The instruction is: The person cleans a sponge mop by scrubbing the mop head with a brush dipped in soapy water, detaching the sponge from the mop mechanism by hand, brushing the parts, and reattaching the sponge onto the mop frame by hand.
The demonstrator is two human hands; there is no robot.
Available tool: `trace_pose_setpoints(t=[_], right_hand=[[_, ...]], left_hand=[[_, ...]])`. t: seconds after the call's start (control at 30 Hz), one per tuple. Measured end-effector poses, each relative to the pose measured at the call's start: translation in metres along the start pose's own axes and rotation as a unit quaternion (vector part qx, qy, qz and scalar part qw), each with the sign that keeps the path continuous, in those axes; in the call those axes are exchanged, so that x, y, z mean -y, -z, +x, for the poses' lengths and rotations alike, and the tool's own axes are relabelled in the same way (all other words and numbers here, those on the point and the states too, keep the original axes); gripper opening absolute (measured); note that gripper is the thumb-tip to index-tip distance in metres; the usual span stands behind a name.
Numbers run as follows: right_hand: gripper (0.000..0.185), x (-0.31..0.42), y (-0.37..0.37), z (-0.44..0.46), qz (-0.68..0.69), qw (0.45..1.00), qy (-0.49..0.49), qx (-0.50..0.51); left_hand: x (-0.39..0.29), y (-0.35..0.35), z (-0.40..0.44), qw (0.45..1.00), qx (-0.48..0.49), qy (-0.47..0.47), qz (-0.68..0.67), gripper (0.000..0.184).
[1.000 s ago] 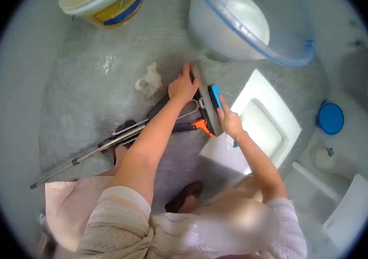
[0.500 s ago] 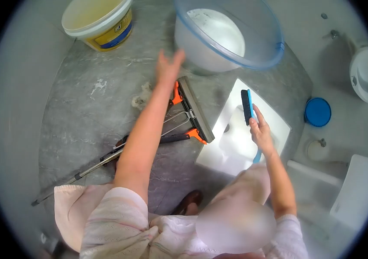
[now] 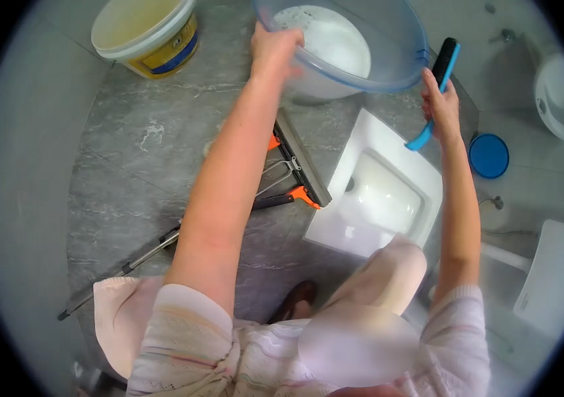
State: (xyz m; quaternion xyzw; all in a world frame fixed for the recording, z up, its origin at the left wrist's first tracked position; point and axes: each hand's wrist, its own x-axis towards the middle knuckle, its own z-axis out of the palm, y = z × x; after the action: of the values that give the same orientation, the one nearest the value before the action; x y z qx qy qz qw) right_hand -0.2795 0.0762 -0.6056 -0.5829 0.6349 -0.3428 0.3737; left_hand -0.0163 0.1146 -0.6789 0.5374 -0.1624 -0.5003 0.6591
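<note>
At the top of the view, my left hand (image 3: pixel 275 51) grips the near left rim of a large clear plastic basin (image 3: pixel 394 74) with white suds in it. My right hand (image 3: pixel 442 109) is closed around the blue handle of a brush (image 3: pixel 445 63). Its black bristles point up, beside the basin's right rim; whether hand or brush touches the rim I cannot tell. A white rectangular sink (image 3: pixel 341 221) is set below, between my arms. To its left lies a sponge mop (image 3: pixel 305 162) with orange clips, partly hidden behind my left forearm.
A yellow and white bucket (image 3: pixel 163 63) stands at the upper left on the grey marbled floor (image 3: pixel 130 178). On the right are a round blue lid or tub (image 3: pixel 489 156), a white toilet-like fixture (image 3: pixel 563 99) and a white panel (image 3: pixel 553 278). My knee (image 3: pixel 394 271) is close to the sink.
My left hand has moved up from beside the basin and taken hold of its rim. The right hand has raised the brush from over the sink to the basin's right side.
</note>
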Motion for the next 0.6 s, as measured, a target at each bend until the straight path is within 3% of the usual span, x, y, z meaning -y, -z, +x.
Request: trace_pose_setpoints(t=[0.1,0.13,0.23,0.43,0.53,0.6], right_hand=[[0.033,-0.026,-0.016,0.039,0.027,0.999,0.000,0.022],[0.021,-0.020,-0.024,0.044,-0.001,1.000,0.000,-0.012],[0.016,-0.021,-0.038,0.057,-0.019,0.996,0.075,-0.044],[0.027,-0.024,-0.042,0.110,-0.058,0.984,0.168,-0.005],[0.022,-0.036,-0.035,0.111,-0.090,0.980,0.175,-0.019],[0.020,-0.056,-0.022,0.115,-0.062,0.986,0.152,-0.018]], left_hand=[[0.008,0.006,-0.009,0.999,-0.014,-0.035,-0.013,0.066],[0.012,0.007,-0.015,0.998,-0.020,-0.050,-0.016,0.065],[0.025,0.011,-0.039,0.988,-0.005,-0.106,-0.112,0.068],[0.052,-0.014,-0.065,0.952,-0.109,-0.229,-0.171,0.069],[0.059,-0.018,-0.042,0.957,-0.080,-0.251,-0.117,0.070],[0.048,-0.025,-0.040,0.958,-0.091,-0.259,-0.088,0.056]])
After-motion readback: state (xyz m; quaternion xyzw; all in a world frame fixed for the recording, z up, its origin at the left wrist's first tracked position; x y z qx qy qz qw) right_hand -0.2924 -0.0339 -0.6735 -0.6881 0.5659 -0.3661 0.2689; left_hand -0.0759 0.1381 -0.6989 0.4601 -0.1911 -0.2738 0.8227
